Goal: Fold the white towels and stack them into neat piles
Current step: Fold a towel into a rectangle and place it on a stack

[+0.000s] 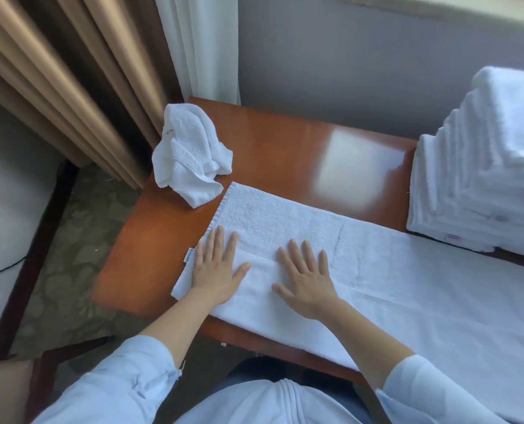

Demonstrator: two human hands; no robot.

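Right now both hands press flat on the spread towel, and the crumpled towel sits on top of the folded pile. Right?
No: the head view shows the crumpled towel on the table, far left, apart from the folded pile at the right. The left hand and right hand do lie flat on the spread towel.

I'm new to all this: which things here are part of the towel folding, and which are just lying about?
Part of the job: spread towel under the left hand and right hand; crumpled towel on the wooden table; stack of folded towels at right.
Just lying about: brown curtain; white curtain; black cable on the floor.
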